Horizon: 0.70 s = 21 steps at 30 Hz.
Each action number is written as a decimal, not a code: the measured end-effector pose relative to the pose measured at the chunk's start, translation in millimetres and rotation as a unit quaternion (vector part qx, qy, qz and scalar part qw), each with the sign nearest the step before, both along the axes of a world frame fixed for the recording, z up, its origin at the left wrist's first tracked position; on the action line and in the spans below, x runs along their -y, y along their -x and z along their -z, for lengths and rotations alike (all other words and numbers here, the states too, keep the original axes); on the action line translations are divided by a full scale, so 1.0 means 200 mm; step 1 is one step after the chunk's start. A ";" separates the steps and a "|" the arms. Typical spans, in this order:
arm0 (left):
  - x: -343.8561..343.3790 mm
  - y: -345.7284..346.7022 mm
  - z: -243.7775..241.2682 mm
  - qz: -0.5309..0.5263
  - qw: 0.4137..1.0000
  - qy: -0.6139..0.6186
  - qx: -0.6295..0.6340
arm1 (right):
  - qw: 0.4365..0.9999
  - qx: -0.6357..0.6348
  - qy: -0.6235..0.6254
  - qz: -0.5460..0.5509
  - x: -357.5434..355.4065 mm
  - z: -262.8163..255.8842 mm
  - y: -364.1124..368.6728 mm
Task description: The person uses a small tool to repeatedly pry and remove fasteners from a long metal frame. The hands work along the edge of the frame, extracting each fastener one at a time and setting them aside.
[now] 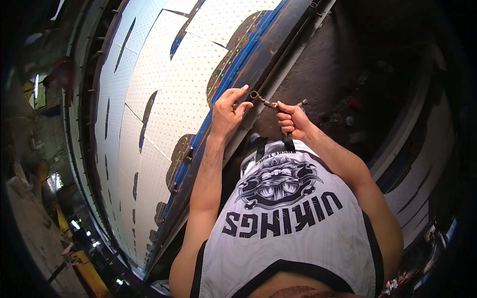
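My right hand [292,120] is closed around a worn metal fitting [267,103]. One end of it stretches left and finishes in a small round ring; the other sticks out above my knuckles. Just left of that ring, my left hand [230,110] has its thumb and index finger spread, with a gap between them and the metal. Something small and dark shows by the curled fingers, too unclear to name. Both hands are over the near edge of a long table, beside its metal rail [275,70]. My grip hides the middle of the fitting.
White dotted fabric panels [179,78] with scalloped edges cover the long table. A blue strip [238,70] and metal stops [189,152] run along its near side. Dark floor [313,67] lies beside me, and another table with panels [413,208] stands at right.
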State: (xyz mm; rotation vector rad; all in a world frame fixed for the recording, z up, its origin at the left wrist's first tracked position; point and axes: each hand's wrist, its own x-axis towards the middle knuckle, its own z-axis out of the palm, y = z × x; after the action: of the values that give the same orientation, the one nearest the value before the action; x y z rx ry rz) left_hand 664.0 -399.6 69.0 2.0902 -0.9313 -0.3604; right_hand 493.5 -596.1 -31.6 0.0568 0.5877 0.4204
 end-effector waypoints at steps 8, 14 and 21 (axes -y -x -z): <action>0.11 0.04 0.03 -0.009 0.993 -0.038 -0.112 | 0.971 0.018 -0.237 0.036 -0.02 0.13 0.00; 0.14 0.07 0.04 -0.008 0.995 -0.031 -0.098 | 0.969 0.039 -0.243 -0.026 0.02 0.22 -0.03; 0.15 0.10 0.11 -0.009 0.998 -0.018 -0.067 | 0.785 0.309 0.535 -0.049 0.04 0.06 -0.05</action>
State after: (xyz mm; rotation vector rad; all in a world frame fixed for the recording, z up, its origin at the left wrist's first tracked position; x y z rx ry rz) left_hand 644.2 -428.7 47.2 2.0781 -0.8324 -0.5056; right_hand 502.8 -604.6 -44.6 -1.1810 0.1018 0.1315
